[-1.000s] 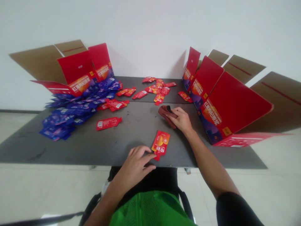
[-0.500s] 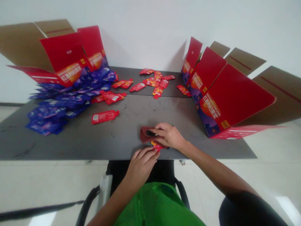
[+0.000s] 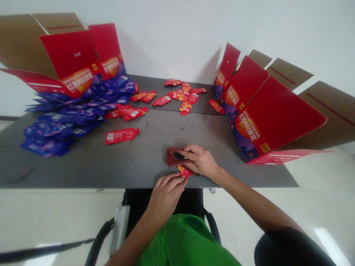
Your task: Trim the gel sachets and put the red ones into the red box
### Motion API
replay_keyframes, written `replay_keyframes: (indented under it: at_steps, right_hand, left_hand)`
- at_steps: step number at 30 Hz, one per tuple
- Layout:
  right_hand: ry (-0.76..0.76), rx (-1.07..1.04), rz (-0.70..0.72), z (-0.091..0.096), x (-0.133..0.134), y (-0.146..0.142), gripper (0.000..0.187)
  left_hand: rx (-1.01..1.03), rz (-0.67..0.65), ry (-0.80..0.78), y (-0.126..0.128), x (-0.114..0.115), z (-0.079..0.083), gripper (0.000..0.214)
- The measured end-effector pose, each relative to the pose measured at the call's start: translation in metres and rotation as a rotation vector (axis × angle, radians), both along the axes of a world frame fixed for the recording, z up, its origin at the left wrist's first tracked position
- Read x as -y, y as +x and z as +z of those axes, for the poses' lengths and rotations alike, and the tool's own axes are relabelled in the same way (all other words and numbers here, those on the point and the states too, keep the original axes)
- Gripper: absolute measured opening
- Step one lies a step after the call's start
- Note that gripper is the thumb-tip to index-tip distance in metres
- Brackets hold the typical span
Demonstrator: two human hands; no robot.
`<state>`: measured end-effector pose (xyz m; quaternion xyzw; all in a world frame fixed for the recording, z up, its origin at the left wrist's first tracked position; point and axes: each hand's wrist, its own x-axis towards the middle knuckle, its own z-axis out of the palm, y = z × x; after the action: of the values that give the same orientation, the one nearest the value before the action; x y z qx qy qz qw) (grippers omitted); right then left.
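My right hand (image 3: 200, 160) presses a maroon cloth (image 3: 172, 157) against the grey table (image 3: 83, 164), and a black object (image 3: 179, 155) shows in the cloth's fold. Partly hidden beneath both hands lies a red-and-orange sachet (image 3: 184, 171). My left hand (image 3: 168, 194) has its fingertips on the sachet's lower end, by the table's near edge. A loose red sachet (image 3: 122, 136) lies further left.
A heap of blue sachets (image 3: 63, 125) spreads across the left of the table, below an open red carton (image 3: 72, 62). Several red sachets (image 3: 183, 96) lie at the far side. Another open red carton (image 3: 274, 114) stands along the right. A chair (image 3: 119, 225) shows below the near edge.
Compared with one second ago, my right hand and the cloth have moved toward me, over the sachet. My left hand has stayed on it. The view has tilted and shifted.
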<state>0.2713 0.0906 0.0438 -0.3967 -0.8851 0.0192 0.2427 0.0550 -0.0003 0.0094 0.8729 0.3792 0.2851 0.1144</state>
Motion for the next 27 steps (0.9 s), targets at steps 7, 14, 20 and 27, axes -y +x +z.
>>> replay_keyframes:
  at_steps: [7,14,20,27]
  right_hand:
    - [0.072,-0.007,-0.236,0.019,-0.045,0.028,0.033]
    - [-0.009,-0.003,0.052,0.005,0.018,-0.011,0.035]
    - [-0.002,0.036,-0.151,0.004,-0.044,0.018,0.033]
    - [0.02,-0.072,-0.095,0.026,-0.003,-0.002,0.036]
  left_hand:
    - [0.007,0.014,-0.034,0.0,0.0,0.001,0.031]
    - [0.0,0.036,-0.058,0.001,0.001,0.004,0.03]
    - [0.017,0.032,-0.082,0.001,0.0,0.004,0.031]
    - [0.017,0.03,-0.078,0.001,0.0,0.005,0.03]
